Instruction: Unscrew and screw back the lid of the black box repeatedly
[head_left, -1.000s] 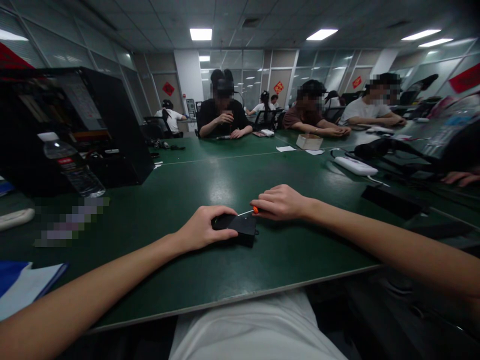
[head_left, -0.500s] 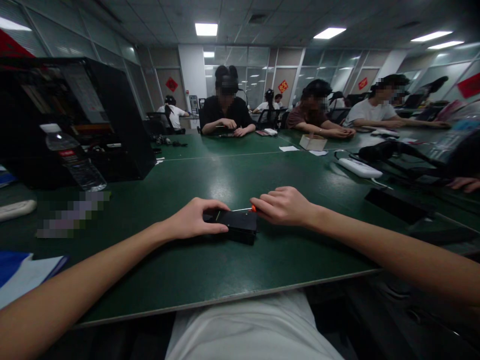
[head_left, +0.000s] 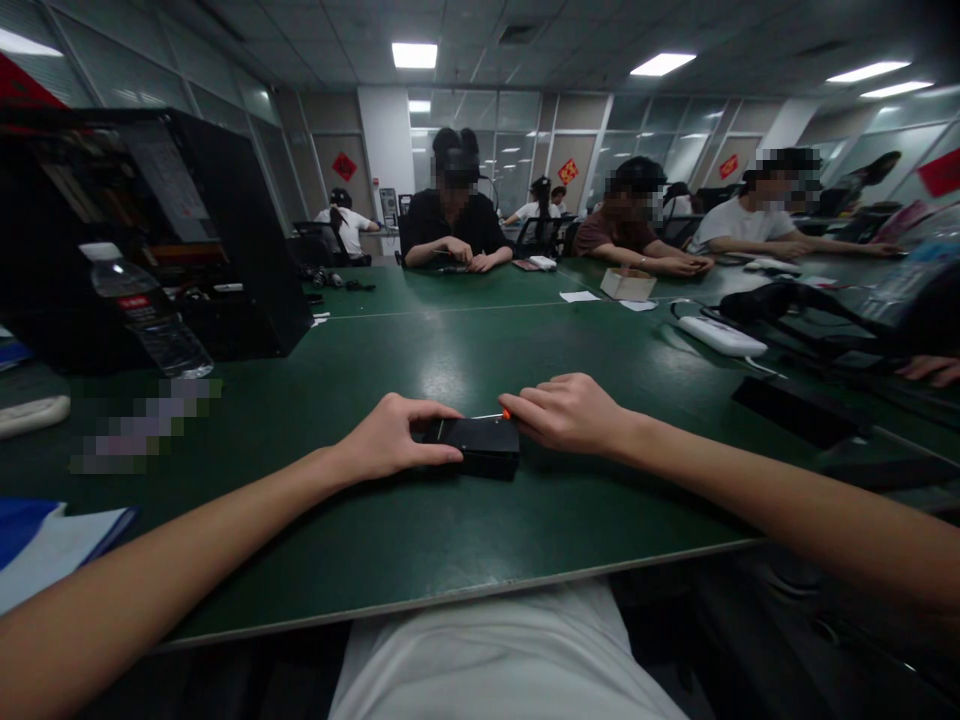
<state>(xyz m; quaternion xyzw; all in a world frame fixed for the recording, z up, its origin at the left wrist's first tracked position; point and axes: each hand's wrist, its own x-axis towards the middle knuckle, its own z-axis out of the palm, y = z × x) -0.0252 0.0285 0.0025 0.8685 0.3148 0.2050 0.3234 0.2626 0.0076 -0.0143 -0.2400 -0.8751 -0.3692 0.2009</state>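
A black rectangular box [head_left: 487, 448] rests on the green table in front of me. My left hand [head_left: 394, 435] grips its left end, thumb along the near side and fingers around the far side. In my closed right hand [head_left: 562, 412] is a screwdriver [head_left: 490, 416] with an orange handle, mostly covered by the fingers. Its thin metal shaft points left along the far edge of the box, towards my left fingertips. The tip is hidden, so I cannot tell whether it touches the box.
On the left stand a water bottle [head_left: 146, 310] and an open black computer case [head_left: 240, 240]. A white power strip [head_left: 721, 336] and dark cables lie to the right. Across the green table [head_left: 390, 345] sit several people, near a small carton [head_left: 628, 284].
The box has turned slightly, its right end shifting away from me and a little rightward. Less of the screwdriver's shaft shows now. Both hands keep their grips.
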